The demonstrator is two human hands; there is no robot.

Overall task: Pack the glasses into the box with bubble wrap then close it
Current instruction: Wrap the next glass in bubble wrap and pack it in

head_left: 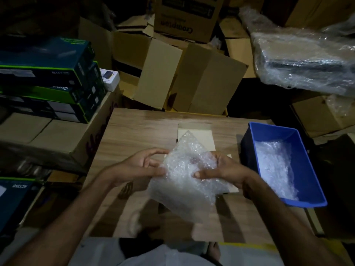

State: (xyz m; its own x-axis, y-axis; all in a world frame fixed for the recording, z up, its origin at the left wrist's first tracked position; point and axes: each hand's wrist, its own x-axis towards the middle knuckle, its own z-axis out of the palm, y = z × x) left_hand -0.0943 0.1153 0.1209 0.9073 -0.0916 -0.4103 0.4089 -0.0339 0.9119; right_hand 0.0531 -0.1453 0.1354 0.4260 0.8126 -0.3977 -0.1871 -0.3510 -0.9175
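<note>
A crumpled sheet of clear bubble wrap [184, 175] is held above the middle of the wood-grain table [134, 131]; whether glasses lie inside cannot be told. It is pinched at its left edge by the left hand [146, 166], and gripped from the right by the right hand [221, 169], thumb pressed on top. One flat, pale cardboard box [197, 137] lies just beyond. At right, one blue rectangular plastic bin [299, 166] holds more wrap. Brown cartons [192, 77] are stacked beyond.
</note>
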